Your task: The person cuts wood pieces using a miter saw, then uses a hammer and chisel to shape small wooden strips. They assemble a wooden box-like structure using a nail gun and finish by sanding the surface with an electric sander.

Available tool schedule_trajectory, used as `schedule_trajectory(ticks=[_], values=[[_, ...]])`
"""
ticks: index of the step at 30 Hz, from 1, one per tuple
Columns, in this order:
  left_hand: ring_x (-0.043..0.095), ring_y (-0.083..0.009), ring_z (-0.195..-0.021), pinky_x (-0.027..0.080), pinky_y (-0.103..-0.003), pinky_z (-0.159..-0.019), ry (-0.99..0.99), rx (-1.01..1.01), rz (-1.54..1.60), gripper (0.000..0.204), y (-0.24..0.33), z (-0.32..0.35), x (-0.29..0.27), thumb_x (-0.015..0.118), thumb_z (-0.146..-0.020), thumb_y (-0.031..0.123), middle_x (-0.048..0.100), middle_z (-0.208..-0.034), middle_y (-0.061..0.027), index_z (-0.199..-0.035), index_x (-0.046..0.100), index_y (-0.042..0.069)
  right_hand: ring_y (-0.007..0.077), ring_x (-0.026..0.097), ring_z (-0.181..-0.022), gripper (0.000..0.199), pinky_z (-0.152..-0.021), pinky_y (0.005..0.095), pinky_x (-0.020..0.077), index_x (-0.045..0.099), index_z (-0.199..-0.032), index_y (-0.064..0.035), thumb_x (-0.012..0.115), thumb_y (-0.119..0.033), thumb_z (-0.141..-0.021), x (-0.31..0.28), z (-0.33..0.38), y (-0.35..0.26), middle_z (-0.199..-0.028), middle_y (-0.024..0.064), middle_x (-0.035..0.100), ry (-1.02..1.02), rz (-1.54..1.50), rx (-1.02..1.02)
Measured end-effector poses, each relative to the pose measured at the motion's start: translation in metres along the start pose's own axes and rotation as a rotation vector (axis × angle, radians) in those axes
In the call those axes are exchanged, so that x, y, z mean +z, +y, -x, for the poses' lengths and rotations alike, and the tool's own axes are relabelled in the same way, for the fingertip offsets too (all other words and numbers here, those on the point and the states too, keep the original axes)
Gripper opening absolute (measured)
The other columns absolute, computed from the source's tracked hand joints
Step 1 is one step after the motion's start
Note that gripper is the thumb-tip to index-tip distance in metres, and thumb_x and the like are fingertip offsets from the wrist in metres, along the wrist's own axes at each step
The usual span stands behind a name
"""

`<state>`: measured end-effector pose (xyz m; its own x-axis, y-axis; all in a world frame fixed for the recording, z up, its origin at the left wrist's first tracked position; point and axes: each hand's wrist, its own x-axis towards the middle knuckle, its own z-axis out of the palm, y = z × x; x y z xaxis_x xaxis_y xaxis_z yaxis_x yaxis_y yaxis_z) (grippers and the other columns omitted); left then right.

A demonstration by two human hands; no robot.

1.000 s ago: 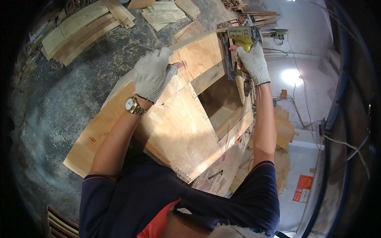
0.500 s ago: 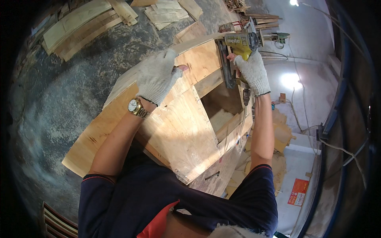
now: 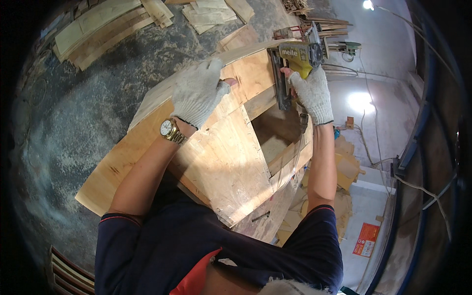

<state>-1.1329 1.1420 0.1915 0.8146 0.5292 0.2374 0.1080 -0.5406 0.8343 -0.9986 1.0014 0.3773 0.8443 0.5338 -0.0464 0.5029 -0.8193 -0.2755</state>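
A plywood frame (image 3: 223,155) with a curved outer panel (image 3: 110,182) and a square opening lies in front of me. My left hand (image 3: 199,91), in a grey-white fingerless knit glove, grips the top edge of the curved panel, with its thumb bent over the inner side. In my gloved right hand (image 3: 312,93) is a yellow-and-black air stapler (image 3: 296,55), fingers wrapped round its handle. The stapler's dark magazine (image 3: 281,83) lies at the frame's far right end, by the opening. Whether its nose touches the wood I cannot tell. An air hose (image 3: 298,155) hangs from the handle across the frame.
Stacked plywood strips (image 3: 101,32) and loose thin sheets (image 3: 209,14) lie on the worn dark floor (image 3: 83,123) at the far left. A small dark bolt-like piece (image 3: 261,216) rests on the board beneath the frame. Cardboard-coloured offcuts (image 3: 346,167) lean by the right wall.
Both hands keep their holds on the panel and the stapler. The right wrist sits very slightly lower, and the hose fitting below the handle has swung a little left.
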Motion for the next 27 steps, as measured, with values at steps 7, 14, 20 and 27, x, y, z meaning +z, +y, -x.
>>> schedule_trajectory(ticks=[7, 14, 20, 27], values=[[0.068, -0.0318, -0.087, 0.055, -0.044, -0.076, -0.063, -0.049, -0.039, 0.047, 0.001, -0.001, 0.0, 0.07, -0.089, 0.052, 0.07, -0.092, -0.0121, -0.096, 0.062, 0.006, 0.0093, 0.057, -0.062, 0.039, -0.056, 0.0275, 0.0475, 0.062, -0.123, -0.0003, 0.077, -0.017, -0.091, 0.007, -0.002, -0.003, -0.089, 0.0038, 0.071, 0.065, 0.079, -0.203], [0.069, -0.0327, -0.087, 0.055, -0.045, -0.075, -0.026, -0.009, -0.061, 0.053, 0.002, -0.001, -0.001, 0.067, -0.089, 0.057, 0.07, -0.095, -0.0134, -0.099, 0.06, 0.005, 0.0127, 0.063, -0.07, 0.038, -0.063, 0.0298, 0.0518, 0.062, -0.121, 0.0, 0.078, -0.015, -0.09, 0.014, 0.019, -0.019, -0.092, 0.0063, 0.072, -0.04, -0.035, 0.048], [0.069, -0.0336, -0.087, 0.055, -0.045, -0.073, -0.066, -0.03, -0.037, 0.053, 0.003, -0.003, -0.003, 0.07, -0.087, 0.055, 0.07, -0.091, -0.0157, -0.099, 0.059, 0.005, 0.0216, 0.068, -0.095, 0.039, -0.087, 0.0367, 0.0534, 0.064, -0.123, 0.0028, 0.077, -0.011, -0.089, 0.025, 0.024, -0.022, -0.106, 0.0118, 0.075, -0.048, 0.01, -0.105], [0.068, -0.0382, -0.081, 0.053, -0.049, -0.071, -0.027, -0.027, 0.039, 0.054, 0.001, 0.0, -0.003, 0.068, -0.09, 0.056, 0.067, -0.083, -0.0188, -0.099, 0.056, 0.004, 0.0126, 0.063, -0.067, 0.036, -0.061, 0.0306, 0.0521, 0.067, -0.117, 0.003, 0.079, -0.017, -0.09, 0.032, 0.033, -0.029, -0.09, 0.0076, 0.074, -0.049, 0.108, -0.105]])
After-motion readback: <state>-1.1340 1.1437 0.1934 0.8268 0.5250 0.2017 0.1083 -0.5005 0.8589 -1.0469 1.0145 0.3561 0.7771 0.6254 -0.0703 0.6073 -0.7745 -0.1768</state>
